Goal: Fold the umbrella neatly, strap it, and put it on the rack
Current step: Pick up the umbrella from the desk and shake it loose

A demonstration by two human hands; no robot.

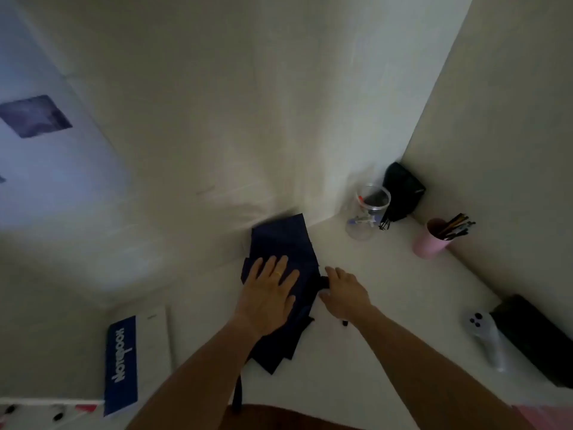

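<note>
A dark navy folding umbrella (283, 240) lies collapsed on the white table (387, 290), its cloth spread in flat pleats. My left hand (269, 290) rests flat on the cloth with its fingers spread, pressing it down. My right hand (342, 291) is at the umbrella's right edge, fingers curled around a small dark strap (324, 281) that sticks out of the cloth. A dark wrist loop (237, 395) hangs off the near end by my left forearm. No rack is in view.
A blue and white notebook (130, 361) lies at the left. At the back right stand a clear jar (370, 209), a black pouch (403, 190) and a pink pen cup (432, 240). A white controller (483, 336) and a black case (533, 336) lie at the right. Walls close the corner.
</note>
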